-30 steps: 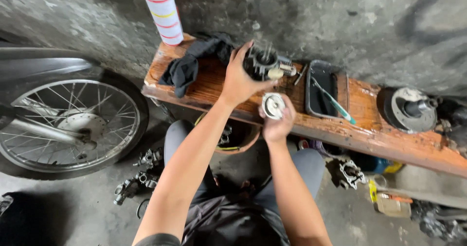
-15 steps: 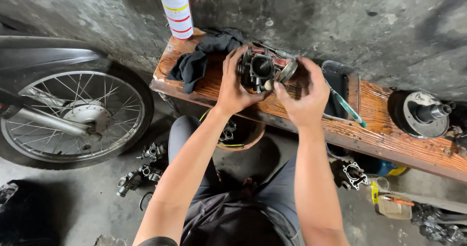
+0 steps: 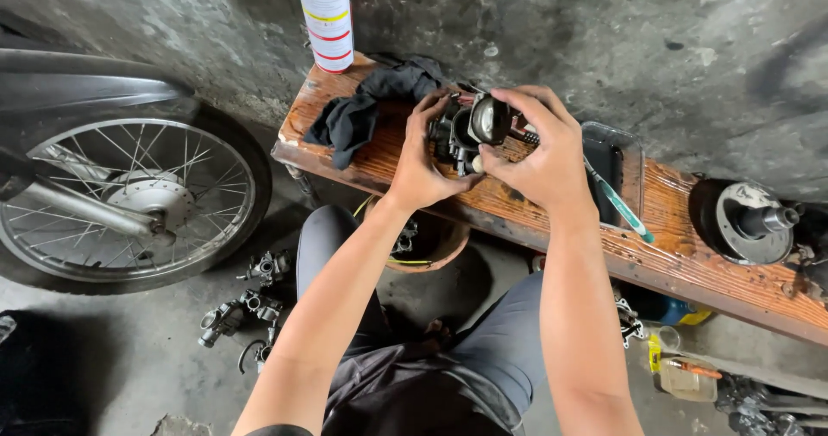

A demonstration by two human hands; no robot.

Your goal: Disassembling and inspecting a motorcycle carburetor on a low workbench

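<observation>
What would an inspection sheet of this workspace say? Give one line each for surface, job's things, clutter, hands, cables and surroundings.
Surface: worn, stained wooden bench along a concrete wall.
Job's things: dark metal engine part held over the bench in both hands.
Clutter: black rag, spray can, black tray with a toothbrush on it, and a round metal part on the bench; bowl under the bench; small metal parts on the floor.
Hands: left hand grips the part's left side; right hand grips its right side.
Cables: nothing seen.
Surroundings: spoked motorcycle wheel at left; rough concrete floor.
</observation>
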